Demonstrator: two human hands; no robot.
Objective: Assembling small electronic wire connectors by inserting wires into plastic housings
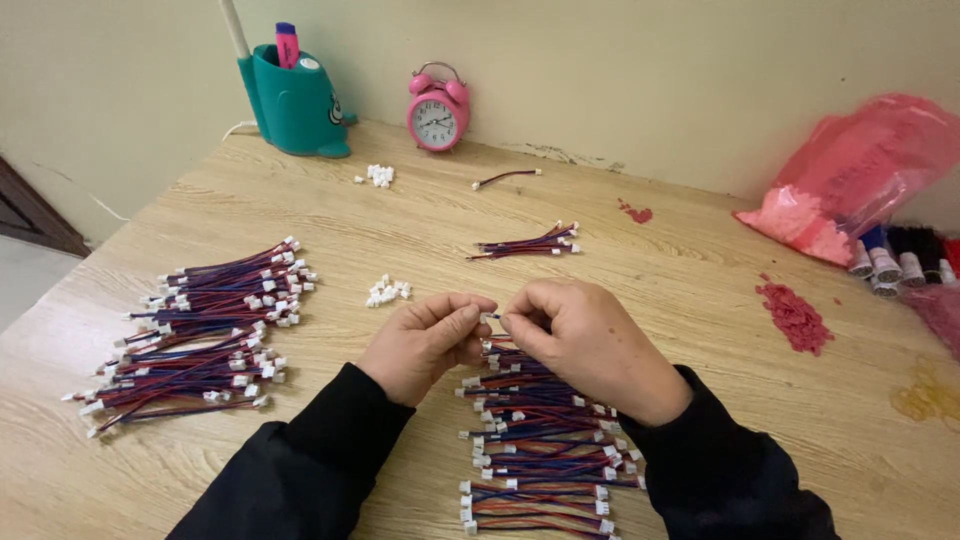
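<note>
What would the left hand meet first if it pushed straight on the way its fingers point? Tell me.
The left hand points right, so it would almost at once meet the right hand, whose fingertips pinch the same small wire end.

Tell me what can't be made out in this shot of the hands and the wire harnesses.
Head view only:
- The part pinched between the left hand and right hand: fingertips cover it, too small.
- Wire pile under the hands: top hidden by the right hand, bottom cut by the frame edge.
- Thread spools: cut by the right edge, partly behind the pink bag.
- Alarm clock: its time is too small to tell.
</note>
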